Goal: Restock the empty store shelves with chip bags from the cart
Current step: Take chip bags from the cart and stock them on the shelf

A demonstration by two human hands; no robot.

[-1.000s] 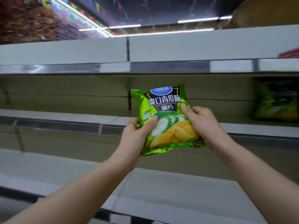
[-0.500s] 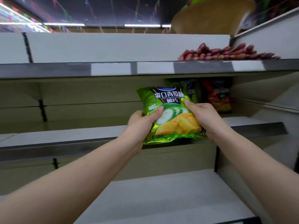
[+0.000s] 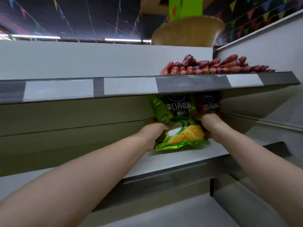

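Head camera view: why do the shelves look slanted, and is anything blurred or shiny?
Head view: the wide lens bends and tilts the shelf edge; the green chip bag glints along its foil bottom, its lower print smeared; the red bag sits in shadow under that shelf; the basket up top is blurred.

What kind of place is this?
Likely a shop aisle: tiered metal shelves with blank price-label strips, a green chip bag held at one, and wrapped red sausages piled on the shelf above.
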